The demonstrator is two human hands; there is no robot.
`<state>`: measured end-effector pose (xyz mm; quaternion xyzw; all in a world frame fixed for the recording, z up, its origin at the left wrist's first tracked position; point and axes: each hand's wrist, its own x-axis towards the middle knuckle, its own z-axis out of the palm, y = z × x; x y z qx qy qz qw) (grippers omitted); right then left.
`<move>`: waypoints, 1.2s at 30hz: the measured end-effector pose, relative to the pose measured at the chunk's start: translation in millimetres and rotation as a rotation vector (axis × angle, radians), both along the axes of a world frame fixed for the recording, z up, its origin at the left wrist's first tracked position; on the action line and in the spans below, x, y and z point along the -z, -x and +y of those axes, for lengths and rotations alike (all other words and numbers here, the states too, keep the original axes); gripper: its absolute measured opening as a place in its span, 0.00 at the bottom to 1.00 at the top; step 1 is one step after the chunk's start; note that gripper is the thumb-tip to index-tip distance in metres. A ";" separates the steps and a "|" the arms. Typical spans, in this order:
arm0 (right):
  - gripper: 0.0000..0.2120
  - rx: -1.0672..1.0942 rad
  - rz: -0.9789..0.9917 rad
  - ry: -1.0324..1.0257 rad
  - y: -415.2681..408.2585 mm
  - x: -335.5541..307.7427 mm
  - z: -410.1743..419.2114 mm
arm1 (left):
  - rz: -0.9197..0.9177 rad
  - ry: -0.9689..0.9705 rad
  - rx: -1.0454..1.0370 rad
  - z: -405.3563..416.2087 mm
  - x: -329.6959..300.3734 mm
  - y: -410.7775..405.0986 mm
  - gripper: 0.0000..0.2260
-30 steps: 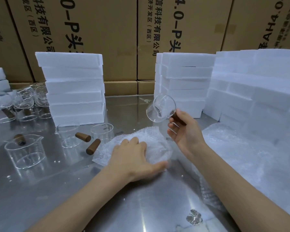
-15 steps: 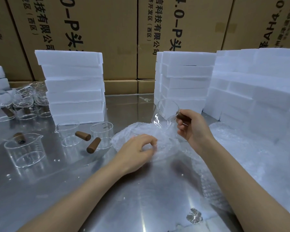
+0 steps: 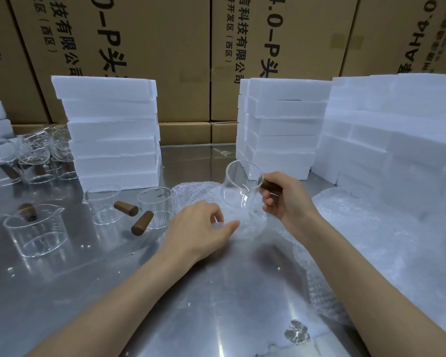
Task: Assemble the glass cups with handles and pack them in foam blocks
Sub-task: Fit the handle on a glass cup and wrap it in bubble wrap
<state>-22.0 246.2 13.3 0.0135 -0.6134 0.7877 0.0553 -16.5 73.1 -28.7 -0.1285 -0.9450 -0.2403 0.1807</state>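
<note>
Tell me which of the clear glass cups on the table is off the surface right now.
The clear glass cup gripped by its brown wooden handle in the right hand; every other cup stands on the steel table.

we only see two bare forearms, left hand (image 3: 201,228) and right hand (image 3: 286,199), no sleeves, gloves or jewellery.

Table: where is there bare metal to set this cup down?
Bare table lies in front of the beaker, left of the left hand. A narrower strip runs back between the two foam stacks. Crowded: bubble wrap covers the right side, and cups and wooden handles fill the left rear.
</note>
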 end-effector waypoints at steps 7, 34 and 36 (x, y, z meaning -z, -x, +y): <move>0.10 -0.050 -0.032 -0.071 -0.7 -0.2 -1.1 | -0.060 -0.054 0.124 -15.2 -6.4 1.4 0.14; 0.08 -0.011 0.089 -0.179 -3.0 3.8 -3.7 | 0.100 -0.854 0.169 -10.9 -16.1 -0.7 0.03; 0.06 0.029 0.146 -0.247 -3.4 6.5 -6.6 | 0.142 -0.826 0.170 -8.5 -19.0 -3.3 0.03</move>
